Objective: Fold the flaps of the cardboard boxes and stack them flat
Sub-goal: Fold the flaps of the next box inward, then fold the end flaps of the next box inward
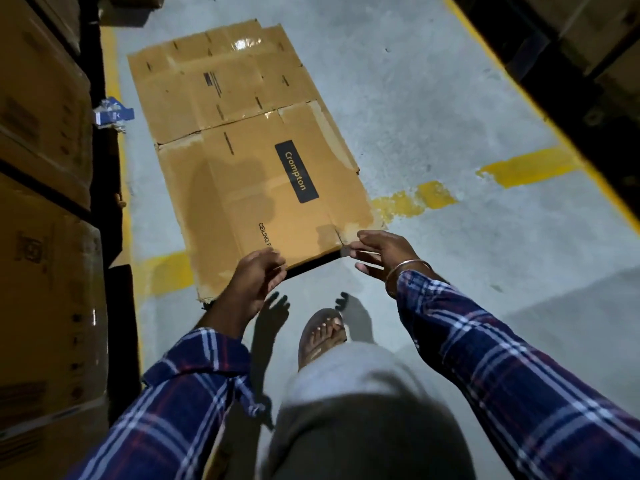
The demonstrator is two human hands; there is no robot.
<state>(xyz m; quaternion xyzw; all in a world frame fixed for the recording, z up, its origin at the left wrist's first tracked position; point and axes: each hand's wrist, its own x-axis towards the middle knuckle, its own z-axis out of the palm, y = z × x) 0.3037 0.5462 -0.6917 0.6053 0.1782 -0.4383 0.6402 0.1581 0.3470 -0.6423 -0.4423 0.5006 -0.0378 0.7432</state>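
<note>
Stacking step, by the look of it: 2 flattened boxes (249, 161) flat on floor (433, 116), one atop the other. Left hand (254, 278) loosely curled, possibly touching near edge; right hand (384, 252) spread, empty. Next: squaring the edges.

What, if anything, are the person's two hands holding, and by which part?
Nothing is clearly held. The left hand, fingers loosely curled, is at the near edge of the flattened brown cardboard box; any grip cannot be told. The right hand hovers open by its near corner.
</note>
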